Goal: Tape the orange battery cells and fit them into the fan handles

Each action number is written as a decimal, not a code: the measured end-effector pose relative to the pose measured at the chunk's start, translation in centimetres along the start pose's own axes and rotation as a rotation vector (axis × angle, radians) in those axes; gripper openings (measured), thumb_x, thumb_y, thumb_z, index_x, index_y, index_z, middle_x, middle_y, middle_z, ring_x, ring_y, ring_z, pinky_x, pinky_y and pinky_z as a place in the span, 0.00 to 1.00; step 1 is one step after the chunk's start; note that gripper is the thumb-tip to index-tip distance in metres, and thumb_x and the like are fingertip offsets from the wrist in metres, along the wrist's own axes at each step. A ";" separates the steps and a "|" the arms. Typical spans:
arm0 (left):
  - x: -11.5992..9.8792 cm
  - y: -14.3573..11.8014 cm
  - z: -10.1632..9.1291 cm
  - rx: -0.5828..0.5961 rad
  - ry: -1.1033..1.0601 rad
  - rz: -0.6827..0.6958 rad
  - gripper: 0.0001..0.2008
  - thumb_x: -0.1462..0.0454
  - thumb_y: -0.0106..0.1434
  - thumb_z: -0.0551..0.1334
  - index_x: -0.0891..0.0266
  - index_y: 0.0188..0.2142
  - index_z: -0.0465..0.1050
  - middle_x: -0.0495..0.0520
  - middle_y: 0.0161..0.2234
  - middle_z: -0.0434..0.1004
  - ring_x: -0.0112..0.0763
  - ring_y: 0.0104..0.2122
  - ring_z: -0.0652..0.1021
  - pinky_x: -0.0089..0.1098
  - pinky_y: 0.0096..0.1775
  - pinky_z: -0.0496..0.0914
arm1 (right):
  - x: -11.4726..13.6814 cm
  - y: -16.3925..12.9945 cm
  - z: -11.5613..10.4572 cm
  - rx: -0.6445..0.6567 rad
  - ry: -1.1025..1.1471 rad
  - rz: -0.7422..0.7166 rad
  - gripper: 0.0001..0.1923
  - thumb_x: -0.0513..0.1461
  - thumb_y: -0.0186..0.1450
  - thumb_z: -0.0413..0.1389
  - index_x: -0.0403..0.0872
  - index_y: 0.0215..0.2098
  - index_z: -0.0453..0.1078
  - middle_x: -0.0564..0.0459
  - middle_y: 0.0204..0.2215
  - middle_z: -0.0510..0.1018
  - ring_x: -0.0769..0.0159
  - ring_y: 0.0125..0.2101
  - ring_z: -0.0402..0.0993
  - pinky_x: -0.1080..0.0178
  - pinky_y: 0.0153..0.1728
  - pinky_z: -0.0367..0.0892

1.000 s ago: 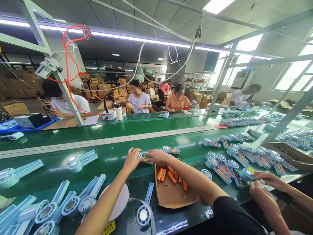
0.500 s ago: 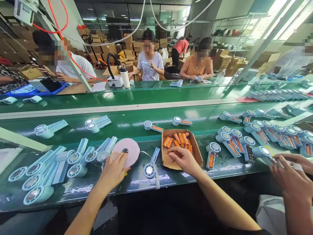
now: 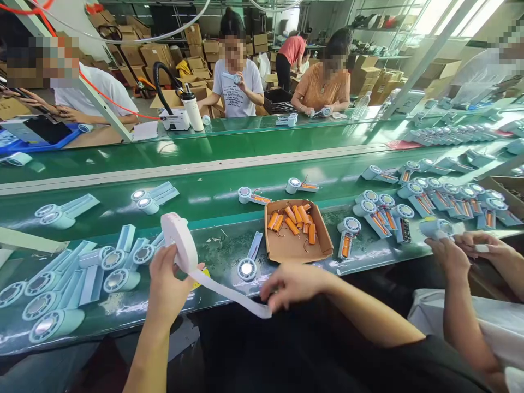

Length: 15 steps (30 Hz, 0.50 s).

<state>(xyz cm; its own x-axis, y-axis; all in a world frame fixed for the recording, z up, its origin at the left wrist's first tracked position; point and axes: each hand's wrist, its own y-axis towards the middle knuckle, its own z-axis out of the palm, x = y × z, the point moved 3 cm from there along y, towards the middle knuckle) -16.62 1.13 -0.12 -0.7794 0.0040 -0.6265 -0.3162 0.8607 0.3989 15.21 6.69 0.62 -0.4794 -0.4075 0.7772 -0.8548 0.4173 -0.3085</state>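
The left hand partly hides the round white tape roll; dark lettering on the pale T-shirt blurs.

Tape roll in left fingers: white, matt, smooth, paper-like. Loose strip running to right fingers: matt, smooth. Beyond right fingers: tray, matt brown cardboard; batteries, glossy orange wrap. Handheld fan, between both hands' fingers: smooth pale-blue plastic. Bench top beyond fingers: glossy green.
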 end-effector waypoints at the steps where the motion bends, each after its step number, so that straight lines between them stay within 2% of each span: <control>1: 0.1 -0.4 0.3 0.006 -0.024 -0.025 0.32 0.48 0.59 0.72 0.56 0.59 0.70 0.64 0.60 0.71 0.59 0.65 0.70 0.48 0.47 0.83 | -1.0 0.3 -1.9 -0.161 -0.078 0.080 0.15 0.48 0.73 0.61 0.50 0.50 0.83 0.53 0.36 0.87 0.65 0.31 0.80 0.65 0.36 0.70; 3: -0.1 -1.3 1.2 0.027 -0.050 -0.026 0.32 0.48 0.59 0.71 0.56 0.59 0.70 0.64 0.60 0.70 0.58 0.65 0.70 0.49 0.50 0.83 | -2.8 0.8 -5.6 -0.447 -0.274 0.217 0.14 0.40 0.75 0.56 0.46 0.52 0.81 0.45 0.45 0.86 0.57 0.43 0.80 0.58 0.47 0.71; 4: -0.2 -1.7 1.6 0.041 -0.054 -0.010 0.31 0.49 0.60 0.71 0.56 0.59 0.70 0.64 0.60 0.70 0.58 0.66 0.70 0.50 0.52 0.82 | -3.5 1.2 -6.9 -0.519 -0.356 0.250 0.14 0.38 0.74 0.55 0.44 0.51 0.81 0.42 0.48 0.85 0.53 0.49 0.78 0.53 0.53 0.69; 6: -0.7 -2.2 2.5 0.071 -0.048 0.039 0.30 0.50 0.62 0.70 0.56 0.59 0.70 0.64 0.60 0.71 0.58 0.66 0.69 0.53 0.57 0.78 | -4.7 2.1 -8.4 -0.539 -0.422 0.252 0.13 0.37 0.74 0.55 0.42 0.50 0.81 0.41 0.52 0.82 0.46 0.57 0.71 0.45 0.60 0.63; 7: -0.8 -2.3 2.9 0.088 -0.040 0.066 0.29 0.50 0.62 0.70 0.56 0.59 0.70 0.64 0.60 0.71 0.58 0.67 0.69 0.54 0.60 0.76 | -5.2 2.5 -8.6 -0.528 -0.418 0.237 0.13 0.40 0.75 0.56 0.41 0.50 0.80 0.43 0.53 0.81 0.44 0.58 0.70 0.44 0.61 0.62; 10: -1.3 -2.5 3.7 0.122 -0.010 0.135 0.27 0.51 0.65 0.69 0.55 0.59 0.70 0.63 0.59 0.73 0.58 0.68 0.67 0.56 0.62 0.73 | -6.4 3.2 -8.4 -0.522 -0.334 0.158 0.20 0.50 0.73 0.59 0.43 0.51 0.78 0.51 0.54 0.79 0.41 0.57 0.72 0.45 0.59 0.68; 12: -1.7 -2.5 4.0 0.125 0.012 0.177 0.26 0.52 0.66 0.69 0.55 0.60 0.70 0.63 0.58 0.74 0.58 0.68 0.67 0.57 0.63 0.73 | -7.0 3.3 -8.3 -0.526 -0.256 0.104 0.15 0.48 0.72 0.60 0.45 0.47 0.78 0.49 0.53 0.80 0.44 0.56 0.72 0.46 0.60 0.66; 15: -2.3 -2.5 4.3 0.115 0.049 0.258 0.26 0.55 0.67 0.68 0.56 0.61 0.69 0.63 0.57 0.75 0.57 0.67 0.69 0.57 0.63 0.72 | -7.9 3.3 -8.8 -0.551 -0.180 0.078 0.04 0.37 0.68 0.61 0.46 0.37 0.78 0.44 0.47 0.83 0.51 0.53 0.72 0.46 0.63 0.59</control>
<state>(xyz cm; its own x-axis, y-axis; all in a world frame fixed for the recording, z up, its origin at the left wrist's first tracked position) -11.70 1.15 -2.59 -0.8521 0.2082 -0.4802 -0.0431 0.8864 0.4608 17.94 18.45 -1.73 -0.6038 -0.4701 0.6438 -0.6092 0.7930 0.0077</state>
